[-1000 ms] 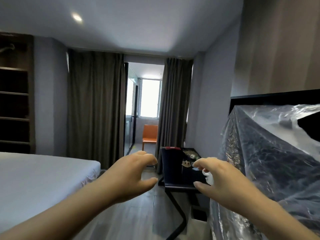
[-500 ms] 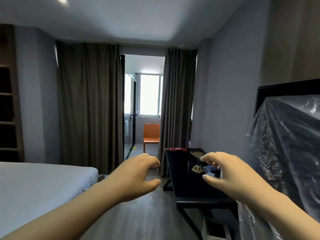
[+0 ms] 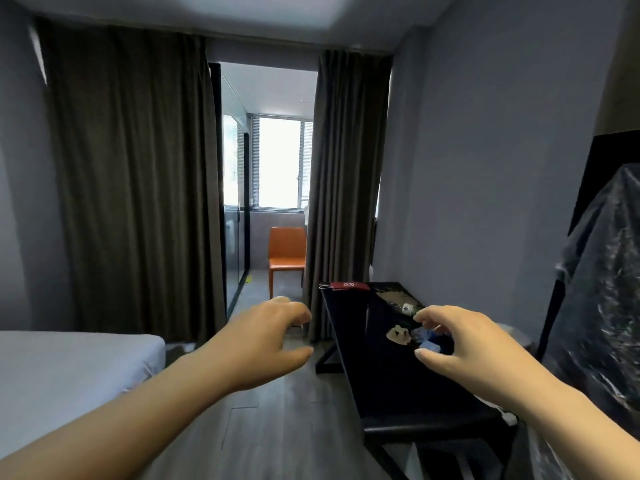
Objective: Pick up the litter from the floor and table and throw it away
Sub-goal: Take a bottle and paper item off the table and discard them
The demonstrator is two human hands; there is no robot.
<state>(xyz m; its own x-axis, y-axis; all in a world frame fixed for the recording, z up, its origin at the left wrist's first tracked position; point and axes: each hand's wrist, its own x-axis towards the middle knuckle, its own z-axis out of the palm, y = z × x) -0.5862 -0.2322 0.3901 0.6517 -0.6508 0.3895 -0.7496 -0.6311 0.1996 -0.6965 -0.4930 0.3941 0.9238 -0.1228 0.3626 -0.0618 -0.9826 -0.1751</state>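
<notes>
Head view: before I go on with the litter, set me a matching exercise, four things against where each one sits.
Things:
1. orange chair
2. red packet
3. beige crumpled litter
4. bed

Places:
A. far end of the black table
B. left side of the room
C. beyond the curtains, below the window
D. mid-table, beside the right hand in the view

Pairs: 1-C, 2-A, 3-D, 4-B.

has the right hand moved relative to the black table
Yes. The right hand has come forward past the near edge of the black table and now hangs over its top, beside the litter.
</notes>
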